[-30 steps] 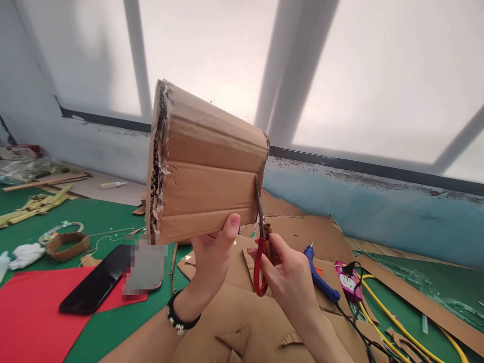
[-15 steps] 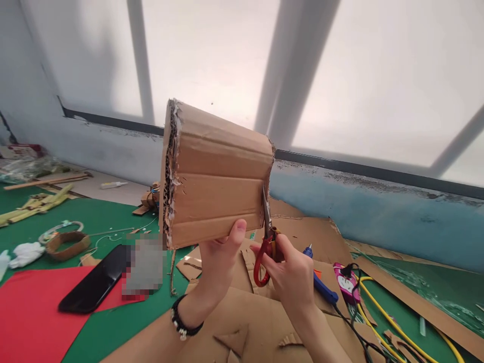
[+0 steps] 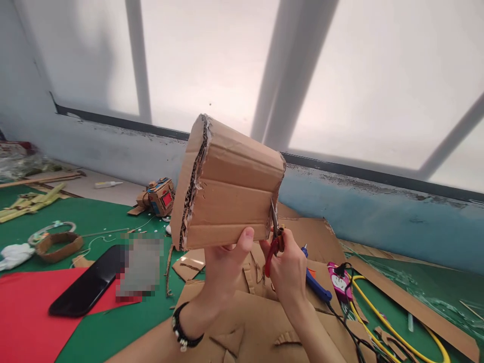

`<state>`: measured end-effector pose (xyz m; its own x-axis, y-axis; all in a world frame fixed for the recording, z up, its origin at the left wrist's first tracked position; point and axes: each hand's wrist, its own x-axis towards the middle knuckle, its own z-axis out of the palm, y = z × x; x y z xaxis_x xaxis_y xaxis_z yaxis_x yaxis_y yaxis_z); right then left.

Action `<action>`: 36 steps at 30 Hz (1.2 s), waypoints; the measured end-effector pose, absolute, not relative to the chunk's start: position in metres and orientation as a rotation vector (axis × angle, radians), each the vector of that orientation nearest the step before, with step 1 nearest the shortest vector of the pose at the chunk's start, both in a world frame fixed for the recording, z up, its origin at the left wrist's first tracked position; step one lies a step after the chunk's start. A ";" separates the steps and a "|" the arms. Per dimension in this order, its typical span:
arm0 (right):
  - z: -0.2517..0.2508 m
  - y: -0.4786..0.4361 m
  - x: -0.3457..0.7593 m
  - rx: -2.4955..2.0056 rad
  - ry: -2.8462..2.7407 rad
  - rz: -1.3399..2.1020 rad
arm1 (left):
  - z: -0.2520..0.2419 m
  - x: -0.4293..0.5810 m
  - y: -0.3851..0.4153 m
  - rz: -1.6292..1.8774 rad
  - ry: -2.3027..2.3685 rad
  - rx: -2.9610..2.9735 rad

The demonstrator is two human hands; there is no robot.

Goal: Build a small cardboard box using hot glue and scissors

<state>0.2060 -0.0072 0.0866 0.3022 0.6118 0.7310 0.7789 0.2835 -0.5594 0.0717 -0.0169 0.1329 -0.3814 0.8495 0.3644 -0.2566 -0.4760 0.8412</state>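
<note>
Work in hand: trimming a thick cardboard piece (image 3: 230, 196) with scissors (image 3: 275, 237).

Position: the cardboard piece is held up in the air, tilted, above the brown offcuts on the green mat (image 3: 113, 327) and in front of the window.

Hands: the left hand (image 3: 227, 262) grips the piece at its lower edge, thumb pressed on the near face. The right hand (image 3: 289, 269) is closed through the red handles of the scissors. The blades point upward and bite into the lower part of the right-hand edge.

Progress, as judged: the cut along that edge appears to be at an early stage, since the blades sit low and the edge above them looks rough and uncut. The left-hand edge is ragged, with torn corrugation showing, and looks untrimmed.

Not determinable: the left fingers behind the piece, its far face, and the depth of the cut are hidden. Part of the mat beside the phone (image 3: 88, 287) is blurred out. The glue gun (image 3: 315, 285) is partly covered by the right hand.
</note>
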 end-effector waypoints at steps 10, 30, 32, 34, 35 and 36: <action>0.078 -0.008 0.215 -1.431 -1.460 -0.533 | 0.128 0.085 -0.030 1.774 0.762 0.791; 0.097 -0.010 0.221 -1.653 -1.498 -0.516 | 0.119 0.084 -0.016 1.823 0.761 0.830; 0.096 -0.012 0.218 -1.682 -1.485 -0.522 | 0.118 0.085 -0.018 1.824 0.786 0.871; 0.095 -0.013 0.216 -1.694 -1.474 -0.548 | 0.118 0.087 -0.020 1.826 0.812 0.907; 0.094 -0.014 0.215 -1.689 -1.473 -0.563 | 0.118 0.088 -0.022 1.830 0.826 0.916; 0.093 -0.014 0.215 -1.677 -1.473 -0.578 | 0.118 0.088 -0.022 1.832 0.840 0.918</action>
<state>0.2151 -0.0137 0.0928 0.2132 0.5899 0.7788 0.9622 0.0113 -0.2720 0.0882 -0.0224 0.1177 -0.3256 0.9132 0.2449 -0.4100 -0.3698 0.8338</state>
